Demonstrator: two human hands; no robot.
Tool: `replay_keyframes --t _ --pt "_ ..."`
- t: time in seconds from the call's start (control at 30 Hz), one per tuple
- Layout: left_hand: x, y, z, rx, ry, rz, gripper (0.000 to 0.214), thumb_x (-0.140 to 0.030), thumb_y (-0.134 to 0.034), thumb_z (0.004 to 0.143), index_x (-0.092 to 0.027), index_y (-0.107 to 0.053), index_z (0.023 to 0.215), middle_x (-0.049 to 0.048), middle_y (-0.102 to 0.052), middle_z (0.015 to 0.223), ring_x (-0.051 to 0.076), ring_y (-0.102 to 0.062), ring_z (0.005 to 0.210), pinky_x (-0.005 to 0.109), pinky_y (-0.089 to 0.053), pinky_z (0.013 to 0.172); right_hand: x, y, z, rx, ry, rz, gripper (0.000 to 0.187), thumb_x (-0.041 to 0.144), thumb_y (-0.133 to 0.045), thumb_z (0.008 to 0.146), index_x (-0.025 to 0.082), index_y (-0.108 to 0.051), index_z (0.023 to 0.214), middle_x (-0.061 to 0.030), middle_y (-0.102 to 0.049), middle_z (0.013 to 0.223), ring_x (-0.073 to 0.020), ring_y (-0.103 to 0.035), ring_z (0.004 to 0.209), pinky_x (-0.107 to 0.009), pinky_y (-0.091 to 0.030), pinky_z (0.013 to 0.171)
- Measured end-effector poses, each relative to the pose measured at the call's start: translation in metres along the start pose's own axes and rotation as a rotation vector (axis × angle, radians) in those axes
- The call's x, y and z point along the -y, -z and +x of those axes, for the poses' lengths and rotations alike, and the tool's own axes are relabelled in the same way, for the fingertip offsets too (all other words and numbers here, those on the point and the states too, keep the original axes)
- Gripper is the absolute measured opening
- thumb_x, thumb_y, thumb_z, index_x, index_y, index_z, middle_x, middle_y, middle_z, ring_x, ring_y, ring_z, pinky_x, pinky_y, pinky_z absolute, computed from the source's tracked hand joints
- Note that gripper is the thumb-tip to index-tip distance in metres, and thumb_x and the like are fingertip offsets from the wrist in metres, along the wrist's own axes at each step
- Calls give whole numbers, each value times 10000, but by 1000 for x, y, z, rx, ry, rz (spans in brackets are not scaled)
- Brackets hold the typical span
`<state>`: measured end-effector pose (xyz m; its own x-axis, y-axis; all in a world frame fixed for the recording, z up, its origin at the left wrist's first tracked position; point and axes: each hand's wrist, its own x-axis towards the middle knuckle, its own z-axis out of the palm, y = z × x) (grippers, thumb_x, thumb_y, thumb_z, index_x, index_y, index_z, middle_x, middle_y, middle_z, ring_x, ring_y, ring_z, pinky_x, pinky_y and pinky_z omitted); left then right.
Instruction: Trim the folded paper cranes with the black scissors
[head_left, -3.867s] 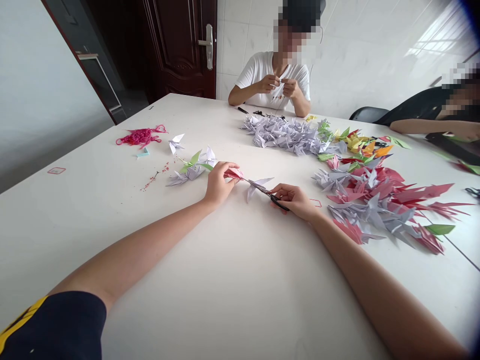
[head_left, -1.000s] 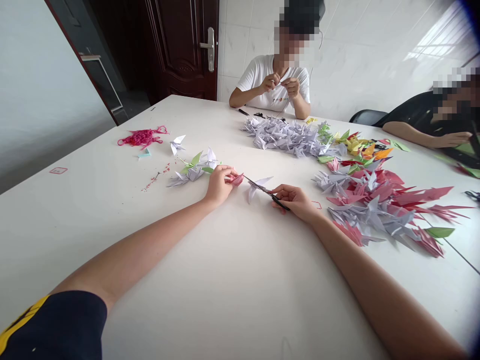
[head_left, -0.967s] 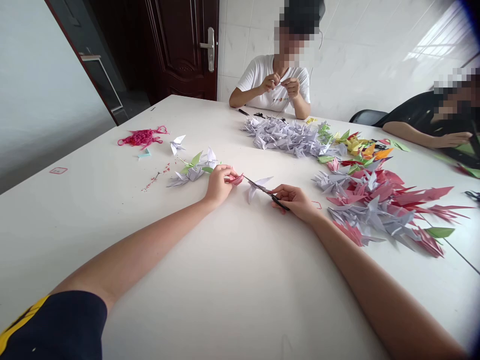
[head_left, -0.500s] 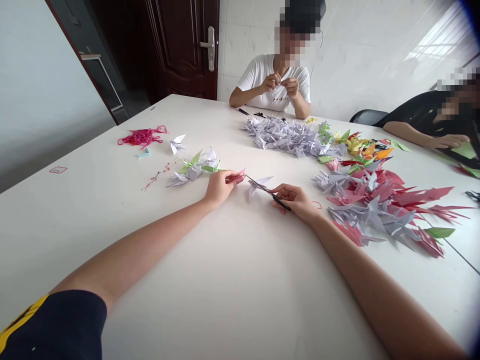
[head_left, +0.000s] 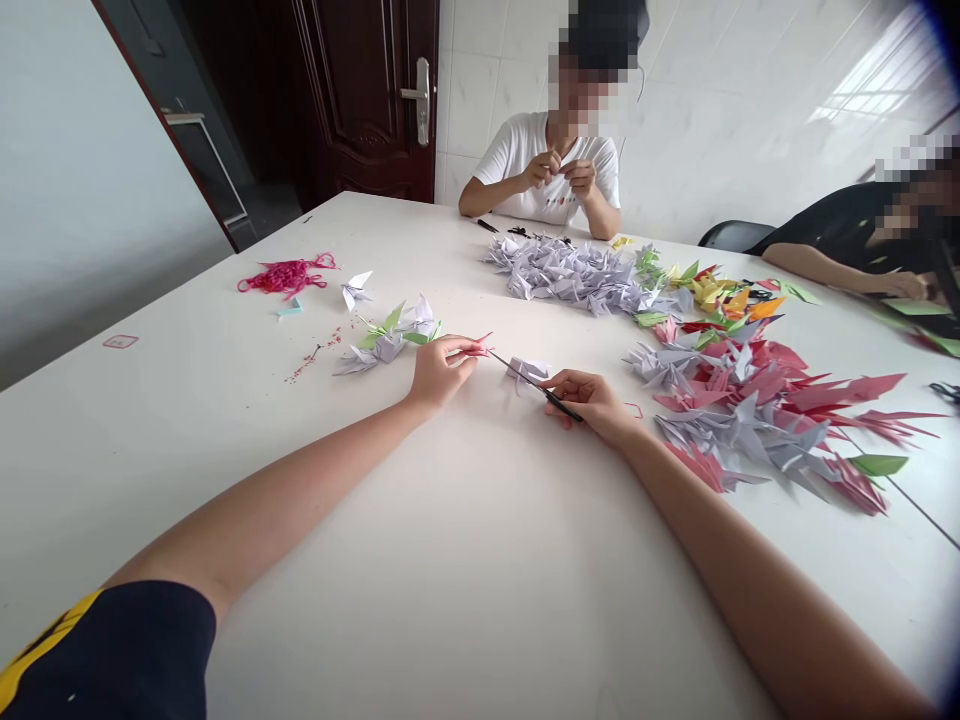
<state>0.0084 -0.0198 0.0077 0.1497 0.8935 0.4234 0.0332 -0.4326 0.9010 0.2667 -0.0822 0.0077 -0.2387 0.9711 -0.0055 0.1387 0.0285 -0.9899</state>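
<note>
My left hand (head_left: 442,368) pinches a small pink paper piece (head_left: 472,347), probably a folded crane, at its fingertips. My right hand (head_left: 589,395) is shut on a thin black stick (head_left: 536,380), which slants up-left towards the pink paper. A lilac origami crane (head_left: 526,369) sits on the stick between my hands, its wings partly hidden. My forearms reach across the white table (head_left: 480,560) from the bottom corners.
A lilac crane heap (head_left: 562,275) and a mixed red, lilac and yellow heap (head_left: 731,390) lie ahead and right. Left are green-leafed cranes (head_left: 390,342) and tangled red thread (head_left: 287,277). A co-worker's hands (head_left: 559,172) work across the table; another person's hand (head_left: 904,287) rests right.
The lilac crane now looks narrower, its wings drawn in, and sits further along the stick. My left hand and the pink paper have moved slightly up and right.
</note>
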Motion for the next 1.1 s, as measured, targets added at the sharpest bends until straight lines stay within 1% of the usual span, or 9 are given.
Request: replay_keyframes --t 0.07,0.13,0.33,0.43,0.67,0.8,0.87,1.0,1.1 --pt "0 0 0 -12 9 -18 144 -169 -706 730 -139 -768 856 96 -754 983 203 -721 914 398 -598 944 0 0 0 10 -2 -10 366 337 -856 667 178 -719 966 7 -675 652 -102 -549 462 -238 -417 451" --pt "1 -1 0 -25 15 -15 163 -201 -736 716 -139 -768 862 94 -748 973 195 -714 887 396 -597 939 -1 0 0 13 -5 -13 366 341 -859 664 177 -718 960 1 -683 666 -102 -549 463 -240 -417 452" --pt "0 1 1 -39 43 -23 186 -213 -705 749 -138 -773 905 105 -753 1018 225 -715 984 394 -584 955 -3 2 -1 8 13 5 352 327 -852 679 181 -727 974 1 -684 646 -101 -542 465 -237 -429 463" --pt "-4 1 1 -56 60 -10 178 -241 -715 764 -145 -779 899 106 -767 995 240 -717 998 402 -577 956 -2 2 -2 2 35 34 346 336 -854 668 180 -734 953 -11 -690 648 -105 -535 472 -238 -436 451" --pt "-16 -1 -1 -23 57 58 251 -393 -782 766 -165 -800 871 94 -783 966 254 -719 977 365 -579 900 1 0 -2 -38 44 49 367 392 -848 674 193 -728 958 -28 -708 704 -117 -540 488 -256 -449 451" --pt "-13 0 -1 14 16 103 292 -467 -734 810 -181 -797 815 65 -784 881 231 -725 888 324 -583 830 -2 2 0 -67 40 18 393 433 -833 702 192 -708 986 -31 -716 726 -111 -538 477 -246 -414 435" --pt "-8 0 0 22 3 126 288 -459 -720 822 -181 -795 819 68 -784 884 226 -726 869 325 -585 819 -5 3 1 -77 42 9 393 437 -823 720 194 -699 1004 -29 -721 737 -107 -545 475 -237 -393 429" --pt "0 0 0 45 -10 90 235 -378 -703 839 -177 -796 917 98 -781 1015 230 -734 928 350 -583 861 -8 5 2 -108 39 21 384 436 -815 737 199 -693 1015 -20 -720 752 -98 -552 474 -224 -369 424" --pt "3 0 1 42 -13 80 206 -326 -689 848 -169 -791 935 99 -783 1000 222 -737 909 353 -583 861 -6 3 2 -109 35 31 377 429 -824 727 198 -702 1000 -16 -715 740 -93 -543 473 -226 -389 433"
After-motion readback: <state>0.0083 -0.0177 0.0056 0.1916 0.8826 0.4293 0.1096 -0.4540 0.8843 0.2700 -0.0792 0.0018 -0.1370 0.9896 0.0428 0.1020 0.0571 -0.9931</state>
